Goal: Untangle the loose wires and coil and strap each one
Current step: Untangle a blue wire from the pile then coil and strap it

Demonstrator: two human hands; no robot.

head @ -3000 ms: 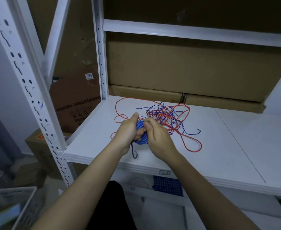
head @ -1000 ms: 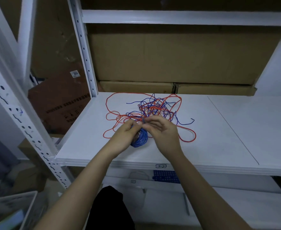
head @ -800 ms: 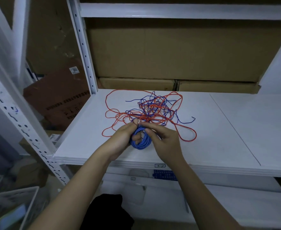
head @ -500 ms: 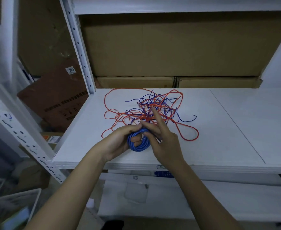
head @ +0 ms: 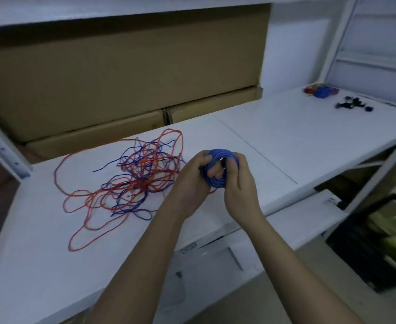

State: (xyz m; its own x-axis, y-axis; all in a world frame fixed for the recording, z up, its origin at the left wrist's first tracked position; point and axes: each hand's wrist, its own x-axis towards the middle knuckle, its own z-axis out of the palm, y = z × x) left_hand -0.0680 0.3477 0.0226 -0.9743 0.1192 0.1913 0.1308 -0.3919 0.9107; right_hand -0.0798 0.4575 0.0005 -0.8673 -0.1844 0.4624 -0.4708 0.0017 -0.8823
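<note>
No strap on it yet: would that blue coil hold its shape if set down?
Probably not: the blue coil looks thin and springy, kept round only by both hands' grip. Loose wires nearby sprawl floppily, so it would likely loosen.

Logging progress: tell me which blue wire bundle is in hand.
The blue coil gripped by both hands; the other blue bundle lies untouched at the shelf's far right.

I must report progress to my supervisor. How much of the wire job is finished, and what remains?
Done: a few small coils, red and blue, lie at the far right of the shelf, beside dark pieces that may be straps. In hand: the left hand and right hand grip a blue coil; no strap shows on it. Left: the red and blue tangle.
</note>
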